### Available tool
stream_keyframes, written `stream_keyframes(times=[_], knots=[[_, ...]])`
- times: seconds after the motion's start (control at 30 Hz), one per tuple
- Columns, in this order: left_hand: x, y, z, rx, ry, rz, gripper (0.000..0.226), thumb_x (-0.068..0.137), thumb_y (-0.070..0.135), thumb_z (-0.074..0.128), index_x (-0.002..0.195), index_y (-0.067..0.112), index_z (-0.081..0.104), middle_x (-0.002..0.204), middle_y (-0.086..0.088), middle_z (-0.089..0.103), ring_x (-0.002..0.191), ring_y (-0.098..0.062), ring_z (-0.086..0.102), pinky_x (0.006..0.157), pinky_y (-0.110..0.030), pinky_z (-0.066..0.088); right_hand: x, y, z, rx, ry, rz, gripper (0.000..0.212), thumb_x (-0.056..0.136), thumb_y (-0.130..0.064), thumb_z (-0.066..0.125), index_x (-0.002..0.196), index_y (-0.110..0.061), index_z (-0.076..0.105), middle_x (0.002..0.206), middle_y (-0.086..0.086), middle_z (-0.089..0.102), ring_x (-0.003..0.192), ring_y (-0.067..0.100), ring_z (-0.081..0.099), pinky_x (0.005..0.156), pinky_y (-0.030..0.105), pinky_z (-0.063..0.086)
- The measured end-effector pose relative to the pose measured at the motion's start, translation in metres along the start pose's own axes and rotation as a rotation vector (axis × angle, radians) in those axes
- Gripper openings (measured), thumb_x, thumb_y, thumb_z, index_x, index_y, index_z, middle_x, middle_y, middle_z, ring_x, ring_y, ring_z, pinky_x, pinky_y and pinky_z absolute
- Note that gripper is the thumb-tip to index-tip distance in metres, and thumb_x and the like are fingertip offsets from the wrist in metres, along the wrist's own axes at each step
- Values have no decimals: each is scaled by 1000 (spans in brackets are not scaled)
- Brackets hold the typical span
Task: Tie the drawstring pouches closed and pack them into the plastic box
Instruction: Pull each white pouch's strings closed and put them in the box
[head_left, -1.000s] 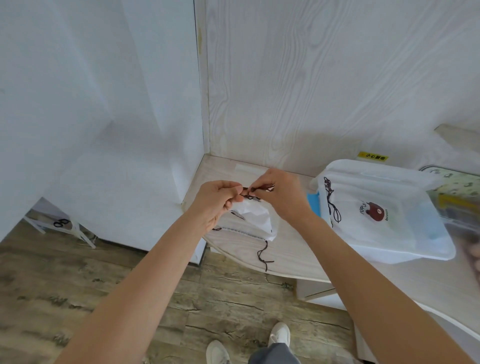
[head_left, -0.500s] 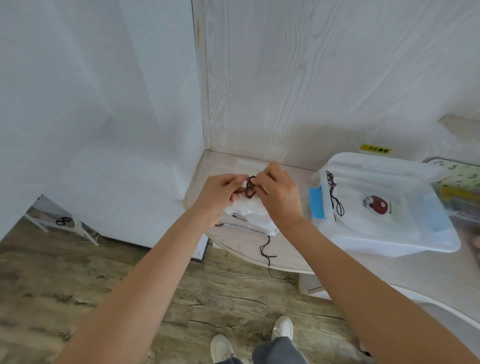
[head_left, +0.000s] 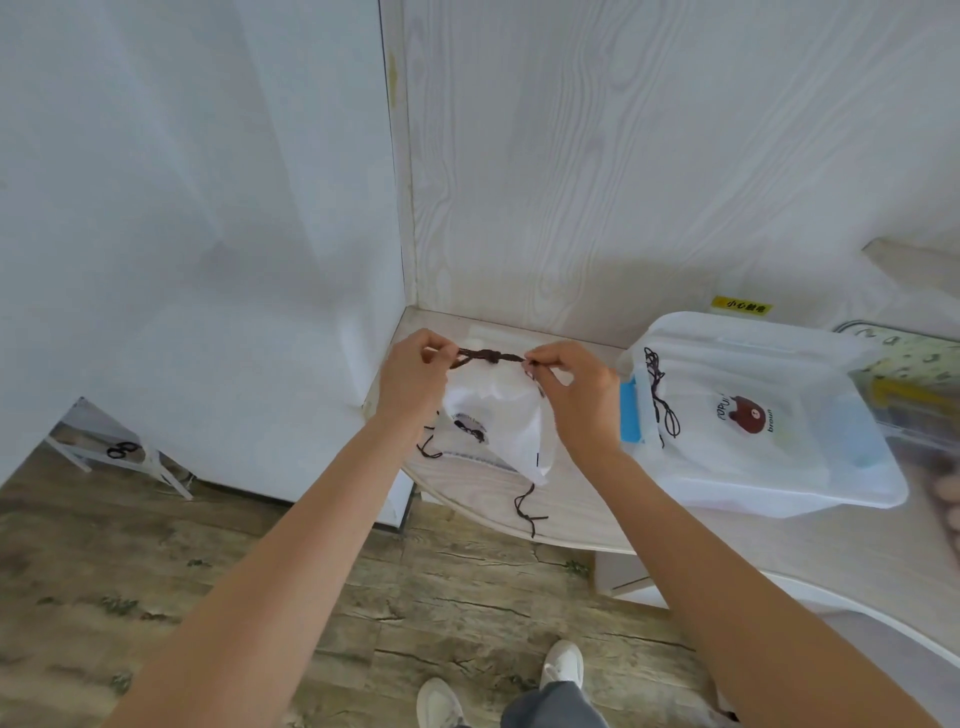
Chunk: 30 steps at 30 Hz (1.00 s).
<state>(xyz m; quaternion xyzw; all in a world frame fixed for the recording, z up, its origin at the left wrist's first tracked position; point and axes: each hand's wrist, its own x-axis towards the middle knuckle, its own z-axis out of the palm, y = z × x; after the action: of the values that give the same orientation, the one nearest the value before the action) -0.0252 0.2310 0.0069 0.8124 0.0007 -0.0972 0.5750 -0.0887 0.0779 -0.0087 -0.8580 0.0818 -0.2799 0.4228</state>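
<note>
Head view, looking down at both hands over the corner of a pale wood-grain surface (head_left: 571, 519). The left hand (head_left: 410, 379) and the right hand (head_left: 566, 389) are raised side by side, each with its grip closed: thumb and forefinger pinch one end of the dark brown drawstring (head_left: 488, 357). The cord runs taut and nearly level between the two pinches, with a knot at its middle, about halfway between the hands.

The white drawstring pouch (head_left: 498, 421) hangs directly below that knot, between and slightly beneath the two wrists, its gathered mouth at the cord and its body drooping toward the surface. A small dark print shows on its left face. Loose cord tails trail from it: one short loop lies below the left wrist, and a longer one lies on the surface near the rounded front edge.

To the right of the right hand, well apart from the held pouch, the translucent plastic box (head_left: 779, 488) stands on the surface, with a blue latch (head_left: 629, 410) on its near-left end. Inside it lies a second pouch (head_left: 748, 421), white with a brown bear print, its dark cord looped over the left end of the box.

Behind the box, a yellow label (head_left: 742, 306) is stuck to the wood-grain wall. Below, on the plank floor, white shoes (head_left: 562, 665) are visible.
</note>
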Motion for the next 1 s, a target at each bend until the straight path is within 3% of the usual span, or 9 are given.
stream_keyframes(times=[0.27,0.4,0.5,0.57,0.67,0.73,0.8,0.9,1.0], knots=[[-1,-19,-3,131,102,-51,18,92,12,48,78,17,56,86,0,62,83,-15,53,73,-26,39,1,0,-3,128,-26,419,17,83,-7,65,70,-16,60,72,-4,67,72,10,64,64,18,50],[-7,-13,0,293,-42,171,22,90,2,46,108,14,50,114,-5,51,111,-23,46,91,-31,38,1,1,-9,268,-111,433,20,87,-7,61,71,-17,56,73,-2,70,75,16,71,62,21,48],[-5,-7,2,589,-272,355,72,80,5,56,143,26,27,151,4,24,141,-17,14,114,-40,11,5,-1,-15,295,-203,430,15,90,-9,57,77,-15,54,86,5,72,77,14,71,44,18,44],[-2,-2,7,847,-423,418,71,81,18,61,143,29,28,153,8,21,144,-13,4,116,-49,-4,8,-3,-16,343,-202,444,16,91,-7,56,78,-16,53,89,9,71,77,17,71,45,20,47],[7,5,14,1007,-490,465,47,82,41,64,123,23,51,131,5,46,136,-17,25,114,-54,2,11,-7,-18,419,-185,467,13,90,-6,58,81,-15,56,89,11,70,78,20,70,53,22,52],[9,12,16,877,-463,480,31,84,40,63,104,18,54,106,3,54,116,-21,46,107,-44,25,10,-5,-21,416,-245,492,5,90,-15,60,95,-15,59,92,2,68,89,18,66,67,21,53],[8,21,16,670,-402,490,22,86,34,62,92,16,50,86,3,56,91,-22,56,83,-34,41,7,2,-25,341,-383,535,37,88,-31,62,121,-20,51,107,-5,62,106,14,56,85,25,46],[6,39,14,503,-255,502,21,88,27,57,80,15,42,61,5,44,60,-16,44,58,-30,35,1,14,-31,196,-480,537,62,81,-31,70,134,-21,40,120,-3,51,111,13,48,88,25,37],[3,61,16,326,-186,444,21,89,22,52,73,15,39,60,4,38,53,-12,35,49,-20,29,2,20,-38,186,-371,555,41,83,-17,68,119,-11,51,108,3,54,99,18,52,79,26,41]])
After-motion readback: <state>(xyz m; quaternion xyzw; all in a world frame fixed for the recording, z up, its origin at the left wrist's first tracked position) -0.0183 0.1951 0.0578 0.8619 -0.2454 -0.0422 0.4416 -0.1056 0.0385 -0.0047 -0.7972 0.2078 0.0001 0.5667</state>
